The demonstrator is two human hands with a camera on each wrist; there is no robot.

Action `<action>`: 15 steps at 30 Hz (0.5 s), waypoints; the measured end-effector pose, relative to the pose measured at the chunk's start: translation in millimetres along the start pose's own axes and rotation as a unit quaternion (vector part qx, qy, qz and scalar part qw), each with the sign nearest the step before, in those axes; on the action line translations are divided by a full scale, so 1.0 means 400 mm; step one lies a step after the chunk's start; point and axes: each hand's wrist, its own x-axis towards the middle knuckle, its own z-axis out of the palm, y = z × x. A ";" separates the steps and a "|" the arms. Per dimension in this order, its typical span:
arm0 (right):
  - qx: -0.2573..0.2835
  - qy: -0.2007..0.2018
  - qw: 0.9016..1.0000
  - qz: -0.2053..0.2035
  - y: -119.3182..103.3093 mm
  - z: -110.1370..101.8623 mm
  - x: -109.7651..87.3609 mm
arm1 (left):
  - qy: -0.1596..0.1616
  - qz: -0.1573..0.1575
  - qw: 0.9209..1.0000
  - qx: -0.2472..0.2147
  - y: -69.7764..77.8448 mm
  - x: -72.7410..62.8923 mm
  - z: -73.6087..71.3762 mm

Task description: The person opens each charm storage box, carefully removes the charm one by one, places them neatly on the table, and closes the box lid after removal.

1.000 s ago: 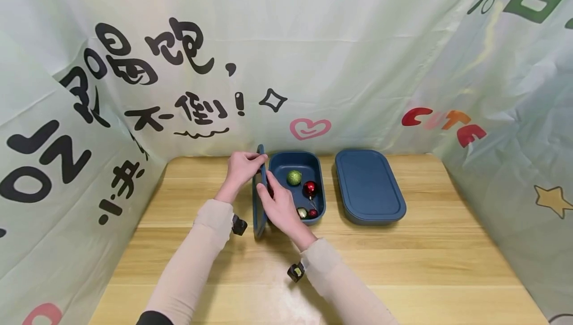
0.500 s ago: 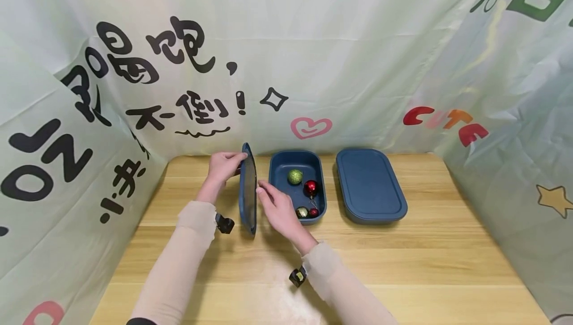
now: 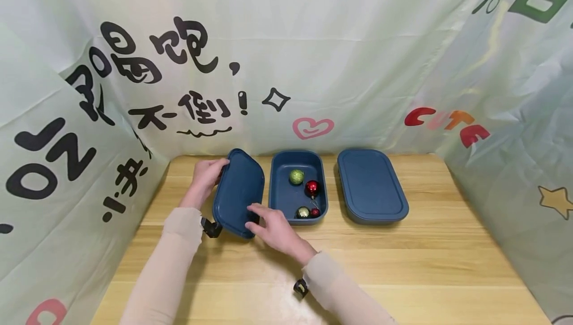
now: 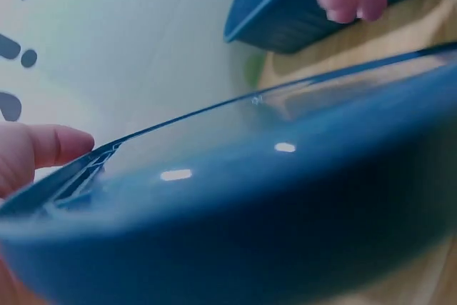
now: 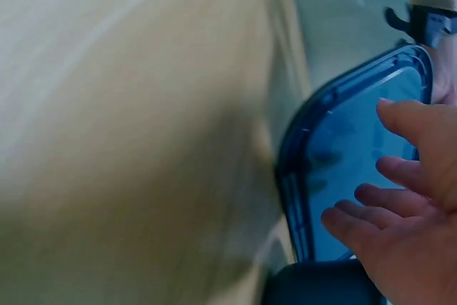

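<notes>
My left hand [image 3: 207, 175] grips the upper left edge of a blue rectangular box lid [image 3: 239, 190], which is tilted, its broad face toward the head camera. In the left wrist view the thumb [image 4: 64, 146] lies at the lid's rim. My right hand [image 3: 277, 228] is at the lid's lower right edge, fingers extended and spread, as the right wrist view also shows. Right of the lid stands an uncovered blue box [image 3: 298, 158]. Inside it are a glittery green ball [image 3: 296, 177], a shiny red bauble [image 3: 312, 188], a gold ball [image 3: 303, 212] and a small red ball [image 3: 315, 212].
A second blue box [image 3: 372, 185], covered by its lid, stands to the right of the uncovered one. The wooden table [image 3: 403, 275] meets a printed cloth backdrop [image 3: 349, 66] at the back and both sides.
The lid has moved left, away from the uncovered box, and turned from edge-on to show its broad face. My left hand moved left with it; the right hand has shifted slightly down.
</notes>
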 end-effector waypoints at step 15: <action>-0.210 -0.083 0.973 -0.057 0.018 0.059 -0.018 | 0.027 0.019 0.995 0.091 -0.098 0.012 -0.062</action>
